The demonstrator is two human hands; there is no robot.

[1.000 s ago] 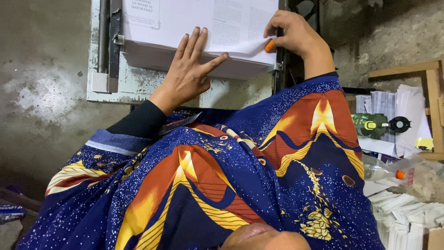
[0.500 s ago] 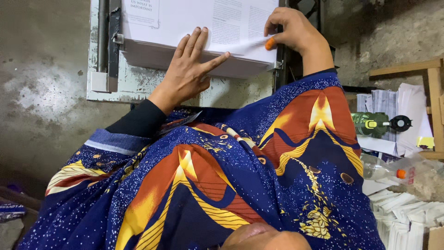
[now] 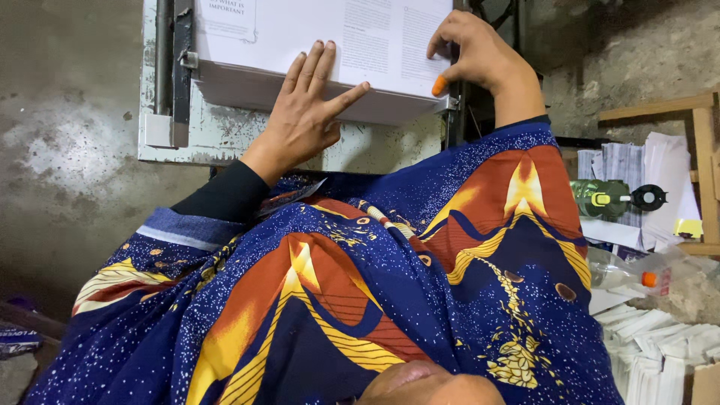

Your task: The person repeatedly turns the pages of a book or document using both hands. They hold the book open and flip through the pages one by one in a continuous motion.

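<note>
Looking down over a blue and orange patterned robe (image 3: 360, 285), two hands are at work on one thick stack of paper (image 3: 330, 45) that sits on a worn metal table (image 3: 225, 139) at the top of the view. The left hand (image 3: 304, 112) lies flat and released on the stack, four fingers stretched up over the printed top sheet, thumb spread out to the side along the stack's near edge. The right hand (image 3: 476, 56) is curled at the stack's right corner, fingertips bent down onto the top sheet; one orange rubber cap (image 3: 439, 85) sits on its thumb tip, right at the paper's edge. Whether it actually pinches a sheet, I cannot tell. Off to the right, one wooden frame (image 3: 675, 109) stands with loose papers behind it, one green bottle (image 3: 611, 199) lies on its side there, and one clear bottle with an orange cap (image 3: 637, 274) lies just below. More folded white sheets (image 3: 660, 349) pile up in the lower right corner. Bare grey concrete floor (image 3: 67, 150) fills the left.
</note>
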